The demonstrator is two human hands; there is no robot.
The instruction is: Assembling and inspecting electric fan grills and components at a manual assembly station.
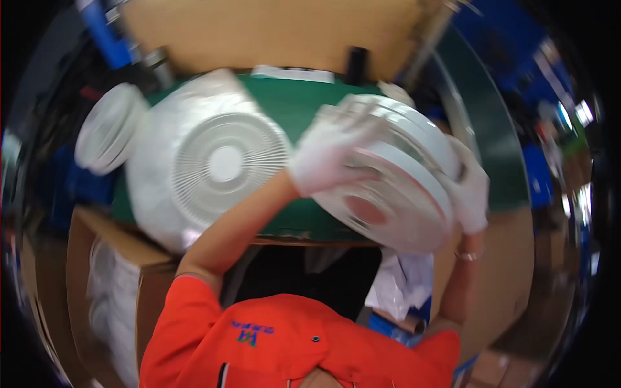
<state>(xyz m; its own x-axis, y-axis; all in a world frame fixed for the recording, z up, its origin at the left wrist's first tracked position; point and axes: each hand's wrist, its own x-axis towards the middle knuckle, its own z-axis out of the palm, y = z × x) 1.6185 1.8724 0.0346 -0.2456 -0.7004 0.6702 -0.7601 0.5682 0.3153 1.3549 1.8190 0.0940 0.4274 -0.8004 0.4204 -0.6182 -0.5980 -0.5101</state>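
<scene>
Both my hands wear white gloves and hold a white round fan housing (414, 174), tilted over the right side of the green table. It looks like two thick discs or rings face to face; motion blurs the details. My left hand (339, 145) grips its left side, fingers over the upper rim. At the right edge, my right hand (469, 184) curls round the rim, its fingers partly hidden. Left of the housing, a white round fan grille (226, 161) lies flat on a clear plastic bag (152, 181), with my left forearm passing over its lower right edge.
White rings (111, 129) stand at the table's left edge. An open carton (145, 246) at lower left holds bagged white parts. A cardboard panel (278, 32) rises behind the green table (310, 94), near a black cylinder (356, 65). White plastic wrap (401, 281) hangs below the front edge.
</scene>
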